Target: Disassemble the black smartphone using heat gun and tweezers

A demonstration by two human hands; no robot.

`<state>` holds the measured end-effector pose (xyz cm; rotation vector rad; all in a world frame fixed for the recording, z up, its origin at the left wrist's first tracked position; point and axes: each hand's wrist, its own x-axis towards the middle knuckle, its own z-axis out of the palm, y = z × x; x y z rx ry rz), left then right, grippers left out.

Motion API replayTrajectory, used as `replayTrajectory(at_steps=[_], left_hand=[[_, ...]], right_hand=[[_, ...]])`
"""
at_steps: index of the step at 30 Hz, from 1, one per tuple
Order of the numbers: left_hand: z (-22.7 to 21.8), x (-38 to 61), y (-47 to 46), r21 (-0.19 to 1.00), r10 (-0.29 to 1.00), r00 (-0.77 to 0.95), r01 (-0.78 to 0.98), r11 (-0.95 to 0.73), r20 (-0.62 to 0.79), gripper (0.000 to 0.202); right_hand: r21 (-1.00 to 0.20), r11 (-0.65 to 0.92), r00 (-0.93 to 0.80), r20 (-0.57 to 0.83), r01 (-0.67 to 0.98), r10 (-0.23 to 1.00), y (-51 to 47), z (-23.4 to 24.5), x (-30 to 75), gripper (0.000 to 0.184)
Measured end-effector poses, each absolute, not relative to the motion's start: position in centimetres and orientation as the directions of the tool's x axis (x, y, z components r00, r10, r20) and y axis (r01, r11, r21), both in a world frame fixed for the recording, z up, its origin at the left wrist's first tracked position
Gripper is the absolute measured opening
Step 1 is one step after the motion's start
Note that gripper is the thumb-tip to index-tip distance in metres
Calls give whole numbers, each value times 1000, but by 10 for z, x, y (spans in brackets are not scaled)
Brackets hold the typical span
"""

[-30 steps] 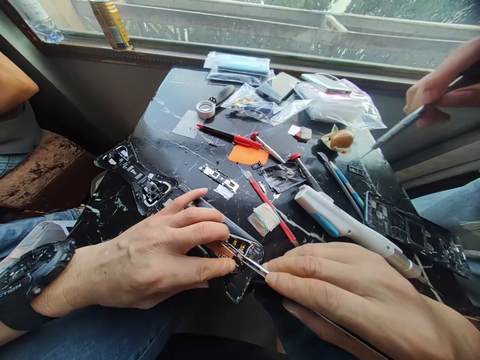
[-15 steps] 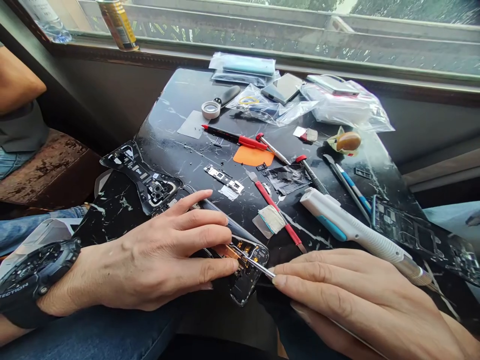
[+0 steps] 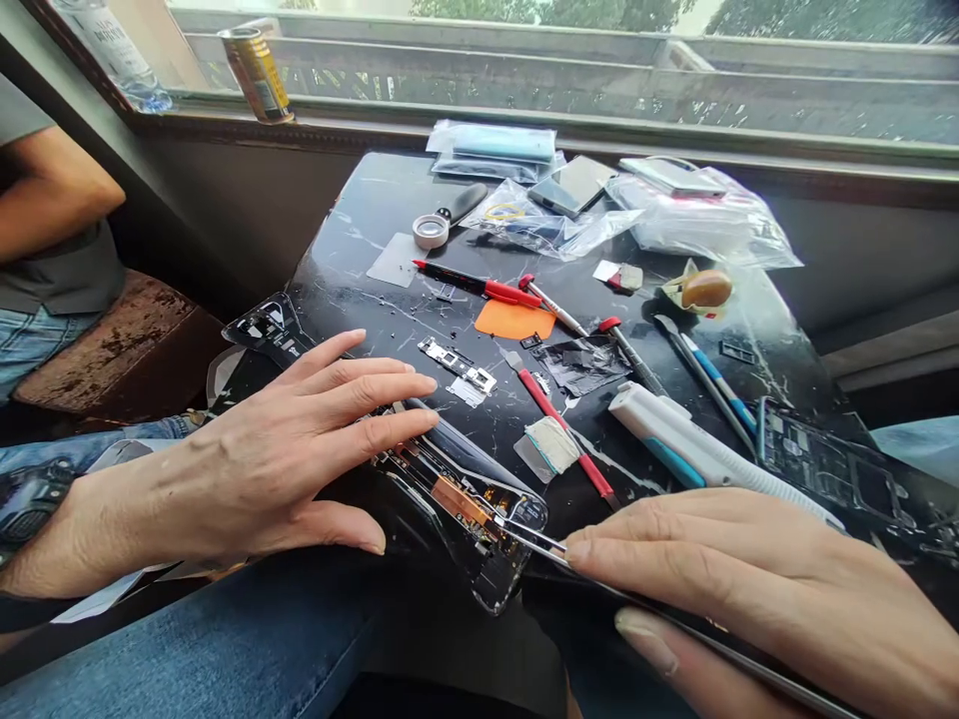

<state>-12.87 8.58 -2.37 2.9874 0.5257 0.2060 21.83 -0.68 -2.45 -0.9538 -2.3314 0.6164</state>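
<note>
Surface, one: black, white-veined.
Right hand: fingers clamped on metal tweezers, held low and slanted, presumably to reach small parts.
Left hand: fingers apart, palm down over the near edge by the phone; touching or not, I cannot tell.
Clear bag: toward the far right corner, probably parked out of the way.
White tool: toward the right edge, near the right hand, perhaps for easy pick-up.
Opened phone: at the near edge, likely for close viewing; tweezer tips at its inner parts.
Orange card: mid-surface.
Copper-coloured strip: inside the phone, just beside the tips.
</note>
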Motion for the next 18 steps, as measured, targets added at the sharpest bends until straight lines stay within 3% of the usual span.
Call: replayTrajectory(at_steps=[5, 11, 18], left_hand=[[-29, -127, 86, 132, 361, 931, 351, -927, 61, 78], [-32, -126, 86, 149, 365, 929, 352, -924, 70, 74], [-34, -126, 87, 165, 368, 926, 351, -922, 87, 72]], right_hand=[[-590, 634, -583, 313, 500, 750, -5, -27, 210, 25], [-462, 711, -652, 315, 530, 690, 5, -18, 202, 21], [-478, 728, -655, 348, 491, 670, 5, -21, 198, 25]])
